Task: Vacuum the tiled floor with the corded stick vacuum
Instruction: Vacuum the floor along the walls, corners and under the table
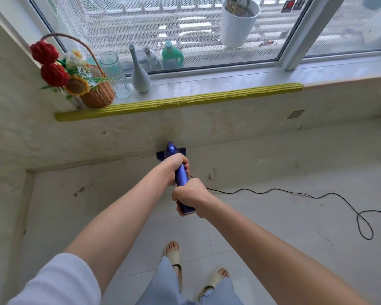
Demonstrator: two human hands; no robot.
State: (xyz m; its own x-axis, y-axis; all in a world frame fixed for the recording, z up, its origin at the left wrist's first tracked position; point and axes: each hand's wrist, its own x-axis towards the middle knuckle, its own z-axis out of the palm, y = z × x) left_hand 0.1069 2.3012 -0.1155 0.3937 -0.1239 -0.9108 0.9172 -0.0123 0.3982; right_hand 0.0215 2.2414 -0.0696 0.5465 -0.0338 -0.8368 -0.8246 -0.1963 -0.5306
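Nearest the camera, two feet in cream slide sandals (174, 256) stand on the pale tiled floor (273, 249), below light blue trouser legs. A white sleeve (57, 282) covers the left upper arm.

Both arms extend forward to the blue corded stick vacuum (182, 175). The right hand (190, 195) grips the near end of the handle, fingers curled fully round it. The left hand (174, 169) grips the handle just beyond, fingers likewise wrapped round it. The two hands sit close together on the handle, one ahead of the other.

The vacuum's dark floor head (172, 153) rests on the floor against the base of the wall beneath the window ledge. The thin black power cord (317, 197) runs from the handle area across the floor towards the right edge, forming one loop near that edge.

Above, the stone window ledge (229, 84) carries a ribbed yellow-green edge guard (178, 102) along its front edge. At the ledge's left end stand a woven wicker basket (97, 95) of knitted red and yellow flowers, a clear ribbed glass vase (116, 75) and a slim grey ceramic vase (139, 73), side by side.

Beyond the glass are a green bottle (172, 56) and a white plant pot (238, 23), with mesh netting behind.
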